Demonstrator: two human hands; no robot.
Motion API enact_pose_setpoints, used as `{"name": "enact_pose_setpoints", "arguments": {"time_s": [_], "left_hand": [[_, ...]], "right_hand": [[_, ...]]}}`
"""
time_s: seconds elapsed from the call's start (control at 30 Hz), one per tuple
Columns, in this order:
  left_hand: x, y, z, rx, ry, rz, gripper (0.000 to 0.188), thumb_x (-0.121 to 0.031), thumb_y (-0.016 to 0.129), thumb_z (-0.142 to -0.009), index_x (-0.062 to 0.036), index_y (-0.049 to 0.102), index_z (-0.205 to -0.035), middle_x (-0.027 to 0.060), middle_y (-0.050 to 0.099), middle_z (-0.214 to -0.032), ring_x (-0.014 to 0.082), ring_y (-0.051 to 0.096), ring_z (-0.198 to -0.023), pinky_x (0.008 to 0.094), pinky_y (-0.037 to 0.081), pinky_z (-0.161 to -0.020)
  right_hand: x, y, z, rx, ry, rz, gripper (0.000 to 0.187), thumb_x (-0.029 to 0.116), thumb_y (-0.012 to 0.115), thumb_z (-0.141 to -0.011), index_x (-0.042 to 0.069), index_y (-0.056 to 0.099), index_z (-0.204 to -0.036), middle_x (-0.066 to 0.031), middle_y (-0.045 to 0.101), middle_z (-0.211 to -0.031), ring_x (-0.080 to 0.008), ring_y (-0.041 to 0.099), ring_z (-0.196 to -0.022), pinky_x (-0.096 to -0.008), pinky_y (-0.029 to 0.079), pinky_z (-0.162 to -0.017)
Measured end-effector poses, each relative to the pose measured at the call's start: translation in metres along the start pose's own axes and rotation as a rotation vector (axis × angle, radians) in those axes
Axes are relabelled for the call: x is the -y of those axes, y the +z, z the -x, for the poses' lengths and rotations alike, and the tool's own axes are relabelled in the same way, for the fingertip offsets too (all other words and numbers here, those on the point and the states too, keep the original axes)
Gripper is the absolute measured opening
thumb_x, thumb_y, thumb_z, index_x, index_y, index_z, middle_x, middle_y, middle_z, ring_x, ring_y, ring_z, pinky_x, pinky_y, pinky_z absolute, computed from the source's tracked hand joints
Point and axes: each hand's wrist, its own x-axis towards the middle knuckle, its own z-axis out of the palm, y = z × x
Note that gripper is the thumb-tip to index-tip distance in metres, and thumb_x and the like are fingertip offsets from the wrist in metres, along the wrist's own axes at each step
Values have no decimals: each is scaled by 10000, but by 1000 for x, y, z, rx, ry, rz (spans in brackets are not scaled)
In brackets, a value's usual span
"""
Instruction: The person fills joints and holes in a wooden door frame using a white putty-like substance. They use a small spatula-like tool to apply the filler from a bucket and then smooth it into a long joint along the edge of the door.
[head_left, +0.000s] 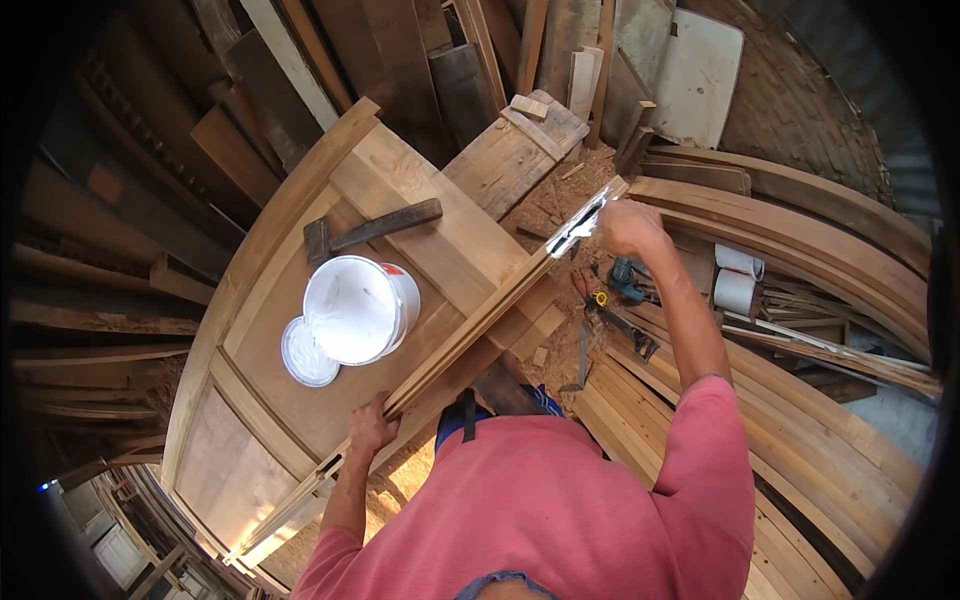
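Note:
A panelled wooden door or frame [262, 330] lies in front of me, with a long wooden rail [470, 328] along its near right edge. My left hand [372, 428] is closed around the lower part of this rail. White glue-like paste [578, 226] coats the rail's far end around a dark slot. My right hand [632, 228] is closed beside the paste; whatever it may hold is hidden. On the panel stands an open white bucket [350, 308] of white paste, with its smeared lid [308, 352] against it. A hammer [372, 228] with a dark head lies behind the bucket.
A rough wooden bench [505, 165] stands beyond the panel. On the shavings-covered floor to the right are a teal power tool [628, 280] and a yellow-and-black tool [600, 299]. Long planks [790, 400] are stacked at right; boards [390, 60] lean along the back.

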Motion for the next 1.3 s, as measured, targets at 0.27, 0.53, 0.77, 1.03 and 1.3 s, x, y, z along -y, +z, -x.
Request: {"name": "enact_pose_setpoints", "arguments": {"time_s": [0.27, 0.53, 0.77, 1.03, 1.3], "left_hand": [[5, 5, -1, -21, 9, 1, 545, -336, 789, -802, -165, 612, -1289, 203, 750, -963, 418, 718, -908, 514, 569, -839], [9, 8, -2, -25, 23, 13, 554, -346, 791, -800, -182, 611, -1297, 202, 747, -979, 415, 715, -927, 517, 565, -847], [1, 1, -3, 9, -14, -9, 543, -345, 780, -797, -183, 622, -1290, 204, 746, -1012, 409, 714, -951, 518, 564, -856], [8, 8, -3, 8, -2, 44, 545, -314, 767, -798, -175, 615, -1302, 203, 745, -1031, 416, 707, -961, 519, 561, -866], [10, 7, -4, 33, -13, 17, 538, -328, 773, -806, -160, 615, -1292, 210, 749, -978, 421, 713, -931, 517, 563, -861]], "right_hand": [[26, 8, -62, 164, -10, 124, 318, 130, 666, -793, -13, 763, -1060, -253, 738, -1086, -417, 717, -1059, -485, 581, -866], [8, -9, -44, -83, 152, 0, 333, 120, 648, -832, 5, 757, -1124, -277, 715, -1169, -427, 693, -1131, -470, 565, -943], [-8, 11, -68, -141, 166, -18, 284, 137, 660, -831, -55, 751, -1021, -318, 707, -1078, -456, 689, -1082, -498, 565, -915], [-46, 2, -2, -359, 79, -204, 245, 208, 692, -815, 47, 769, -983, -241, 729, -996, -417, 705, -998, -503, 542, -868], [-78, 90, 17, -471, 12, -786, 285, 191, 695, -876, 16, 705, -1101, -170, 745, -1017, -279, 722, -982, -387, 537, -874]]}}
